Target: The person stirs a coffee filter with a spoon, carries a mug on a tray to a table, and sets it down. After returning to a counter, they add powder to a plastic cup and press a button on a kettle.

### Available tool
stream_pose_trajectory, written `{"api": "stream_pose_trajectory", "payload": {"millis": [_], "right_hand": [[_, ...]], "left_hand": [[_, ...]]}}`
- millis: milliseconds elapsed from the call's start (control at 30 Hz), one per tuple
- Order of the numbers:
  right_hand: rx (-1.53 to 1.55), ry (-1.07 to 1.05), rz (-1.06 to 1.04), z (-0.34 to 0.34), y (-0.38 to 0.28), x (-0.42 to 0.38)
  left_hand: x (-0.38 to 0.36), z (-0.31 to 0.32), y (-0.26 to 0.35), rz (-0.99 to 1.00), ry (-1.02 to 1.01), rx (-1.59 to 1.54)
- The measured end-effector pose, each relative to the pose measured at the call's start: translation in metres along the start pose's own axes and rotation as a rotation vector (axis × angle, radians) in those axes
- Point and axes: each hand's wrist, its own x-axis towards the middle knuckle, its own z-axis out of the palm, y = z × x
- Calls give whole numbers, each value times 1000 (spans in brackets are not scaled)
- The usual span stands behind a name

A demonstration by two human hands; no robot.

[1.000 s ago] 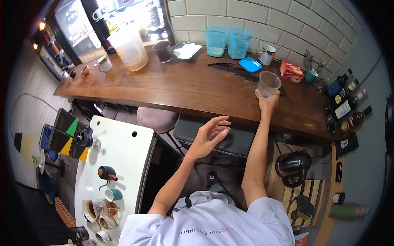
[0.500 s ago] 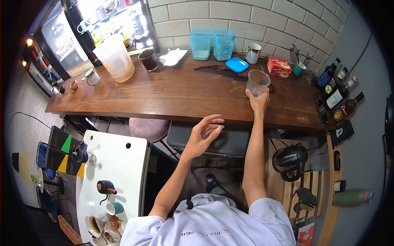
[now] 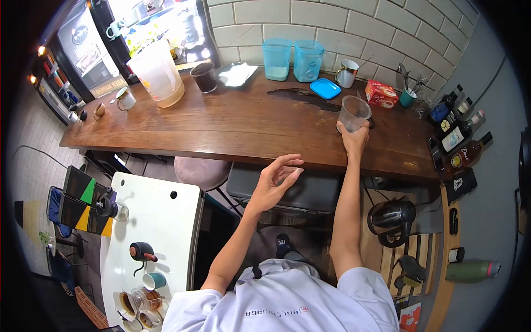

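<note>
My right hand (image 3: 354,137) is wrapped round the lower part of a clear plastic cup (image 3: 355,112) at the right of the wooden counter. The cup looks empty and its mouth faces up. Behind it lie a blue lid (image 3: 325,88) and a red box (image 3: 381,94). In front of the counter's edge my left hand (image 3: 278,181) hangs in the air with fingers apart, holding nothing. Farther back stand two blue plastic containers (image 3: 276,60), one with white powder inside, and an enamel mug (image 3: 347,74) with a thin handle sticking out.
A large plastic pitcher (image 3: 156,74) and a cup of dark grounds (image 3: 204,78) stand on the counter's left. Several bottles (image 3: 454,135) line the right end. Below are a black kettle (image 3: 391,217), a pink stool (image 3: 200,174) and a white table (image 3: 166,221) with coffee gear.
The view has turned slightly, so the counter items sit a little farther right. My right hand still holds the cup, and my left hand keeps its pose.
</note>
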Motion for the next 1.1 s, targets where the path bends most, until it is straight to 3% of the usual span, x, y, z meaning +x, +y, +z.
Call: {"api": "stream_pose_trajectory", "payload": {"millis": [400, 500, 600, 767, 800, 900, 1100], "right_hand": [[-45, -26, -55, -8, 9, 1], [-145, 92, -131, -25, -11, -21], [-126, 144, -64, -41, -48, -49], [226, 148, -122, -36, -119, -85], [256, 97, -136, -25, -131, -94], [720, -82, -157, 8, -176, -134], [907, -762, -175, 45, -254, -277]], "left_hand": [[7, -2, -6, -13, -1, -16], [1, -7, -8, -16, 26, -23], [-17, -18, -5, -39, 77, -15], [-68, -43, 5, -68, 198, 24], [-83, -49, 9, -79, 223, 39], [-132, -65, 25, -16, 424, 40], [-257, -73, 68, 156, 859, 105]]}}
